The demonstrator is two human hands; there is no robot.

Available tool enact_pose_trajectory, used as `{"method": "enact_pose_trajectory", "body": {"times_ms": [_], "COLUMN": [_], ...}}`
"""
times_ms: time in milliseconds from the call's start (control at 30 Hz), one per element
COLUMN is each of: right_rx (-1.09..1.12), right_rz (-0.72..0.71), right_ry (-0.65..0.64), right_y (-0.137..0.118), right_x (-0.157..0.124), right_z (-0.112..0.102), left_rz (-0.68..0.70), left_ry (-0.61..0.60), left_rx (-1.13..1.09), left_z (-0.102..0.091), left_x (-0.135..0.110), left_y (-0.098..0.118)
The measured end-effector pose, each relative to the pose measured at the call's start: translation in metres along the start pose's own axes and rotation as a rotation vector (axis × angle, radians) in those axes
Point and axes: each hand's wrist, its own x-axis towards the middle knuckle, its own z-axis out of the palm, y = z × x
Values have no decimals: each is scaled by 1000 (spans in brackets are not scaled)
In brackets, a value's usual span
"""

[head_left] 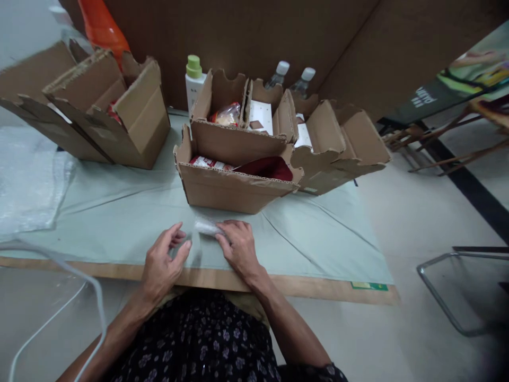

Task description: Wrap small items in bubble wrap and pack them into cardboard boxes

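Observation:
My right hand (pixel 239 245) is closed around one end of a small roll wrapped in clear bubble wrap (pixel 205 226), near the front of the cloth-covered table (pixel 131 233). What lies inside the wrap cannot be made out. To the left of the roll, my left hand (pixel 166 255) holds nothing; its thumb and fingers are apart and curved toward the roll. Just beyond both hands stands a long cardboard box (pixel 234 188) with a printed packet (pixel 211 163) and a dark red item (pixel 268 168) in it.
More open cardboard boxes (pixel 322 127) stand behind, and others (pixel 147 114) at the left. A green-capped white bottle (pixel 194 85), clear bottles with white caps (pixel 304 79) and an orange bottle (pixel 104 32) stand at the back. Bubble wrap sheets (pixel 32 180) lie left. A white cable (pixel 97 292) hangs at lower left.

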Motion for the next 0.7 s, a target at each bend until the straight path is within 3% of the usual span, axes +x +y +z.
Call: {"method": "enact_pose_trajectory", "body": {"times_ms": [100, 167, 233, 333, 500, 600, 667, 700], "right_rx": [273, 458, 555, 553, 490, 349, 332, 346], "right_rz": [167, 226, 240, 224, 144, 49, -4, -32], "right_ry": [90, 35, -14, -47, -290, -305, -258, -221], "right_y": [-10, -18, -22, -18, -10, -12, -12, -12], "right_x": [-6, -16, -25, -32, -24, -12, -3, 1], "right_z": [1, 0, -5, -23, -62, -87, -114, -131], "left_rz": [-176, -216, -198, -14, 395, 558, 664, 715], "left_ry": [-128, -230, -255, -236, -372, -423, -355, -263], "left_rx": [-257, -351, -350, -223, -37, -30, -19, 7], "left_z": [4, 11, 17, 19, 20, 19, 12, 7], "left_x": [-13, -16, -15, -10, -1, 8, 19, 27], "left_y": [4, 8, 14, 23, 40, 52, 62, 67]}}
